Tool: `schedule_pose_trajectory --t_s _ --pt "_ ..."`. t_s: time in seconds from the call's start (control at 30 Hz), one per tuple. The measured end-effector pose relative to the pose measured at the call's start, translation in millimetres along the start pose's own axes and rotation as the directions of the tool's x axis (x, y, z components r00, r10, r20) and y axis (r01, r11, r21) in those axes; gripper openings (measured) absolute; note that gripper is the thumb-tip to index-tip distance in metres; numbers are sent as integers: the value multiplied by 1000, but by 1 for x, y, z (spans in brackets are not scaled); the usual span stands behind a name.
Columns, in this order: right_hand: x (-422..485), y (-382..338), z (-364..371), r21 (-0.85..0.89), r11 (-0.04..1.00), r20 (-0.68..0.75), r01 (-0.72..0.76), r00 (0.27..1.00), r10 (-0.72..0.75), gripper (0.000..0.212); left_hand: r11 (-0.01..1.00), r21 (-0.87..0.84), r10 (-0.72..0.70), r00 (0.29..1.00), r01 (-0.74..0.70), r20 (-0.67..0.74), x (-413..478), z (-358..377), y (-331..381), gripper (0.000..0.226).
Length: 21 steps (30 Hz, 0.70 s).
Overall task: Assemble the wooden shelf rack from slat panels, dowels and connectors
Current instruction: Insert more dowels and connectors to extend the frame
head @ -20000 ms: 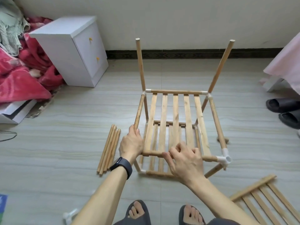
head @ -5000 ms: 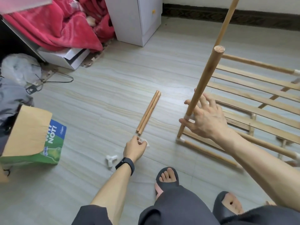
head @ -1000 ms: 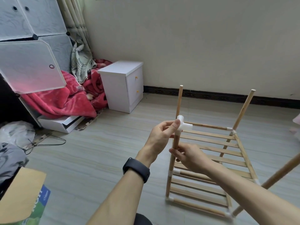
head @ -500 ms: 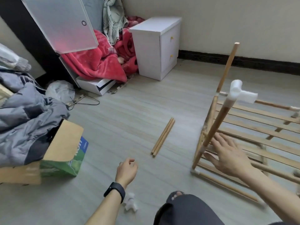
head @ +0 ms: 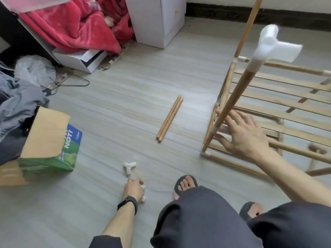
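Hiding most of a white plastic connector (head: 142, 199) on the floor (head: 125, 90), the left hand (head: 133, 189) curls its fingers round it. A second three-way connector (head: 129, 167) lies just beyond. The right hand (head: 245, 138), fingers spread straight, touches a round wooden dowel (head: 234, 99) of the slatted rack (head: 286, 104), which is blurred and cut off at the right.

A red blanket (head: 71, 27) lies beside a white cabinet (head: 154, 20), a cardboard box (head: 48, 140) nearer
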State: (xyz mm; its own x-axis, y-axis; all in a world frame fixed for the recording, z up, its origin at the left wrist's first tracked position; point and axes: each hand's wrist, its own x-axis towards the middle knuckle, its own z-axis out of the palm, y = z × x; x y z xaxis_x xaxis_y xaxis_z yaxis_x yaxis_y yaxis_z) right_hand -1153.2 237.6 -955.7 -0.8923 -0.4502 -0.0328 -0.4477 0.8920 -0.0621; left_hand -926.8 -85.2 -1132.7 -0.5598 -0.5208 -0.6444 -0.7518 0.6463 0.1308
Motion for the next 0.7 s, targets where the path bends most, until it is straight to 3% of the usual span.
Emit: schedule_pose_trajectory --t_s 0.2,0.3,0.4,0.5,0.6,0.7 --pt "-3 3 2 -3 1000 8 -1 1000 1 79 996 -43 83 997 -83 6 3 -9 33 13" --pt "-3 4 -1 6 1000 41 19 999 -19 82 960 -254 109 993 -117 -46 -3 -26 57 16" --pt "0 5 -10 67 997 138 39 989 -48 92 790 -571 230 971 -224 -62 -25 -64 102 31" --pt "3 7 -30 313 950 220 -13 974 -59 86 573 -742 476 878 -347 -43 -65 -116 156 51" --pt "-8 15 -60 733 663 190 -151 982 13 55 489 -745 641 766 -455 -47 -106 -157 204 54" --pt "-35 25 -97 943 290 156 -164 987 49 25 448 -723 756 655 -526 -8 -146 -184 250 52"
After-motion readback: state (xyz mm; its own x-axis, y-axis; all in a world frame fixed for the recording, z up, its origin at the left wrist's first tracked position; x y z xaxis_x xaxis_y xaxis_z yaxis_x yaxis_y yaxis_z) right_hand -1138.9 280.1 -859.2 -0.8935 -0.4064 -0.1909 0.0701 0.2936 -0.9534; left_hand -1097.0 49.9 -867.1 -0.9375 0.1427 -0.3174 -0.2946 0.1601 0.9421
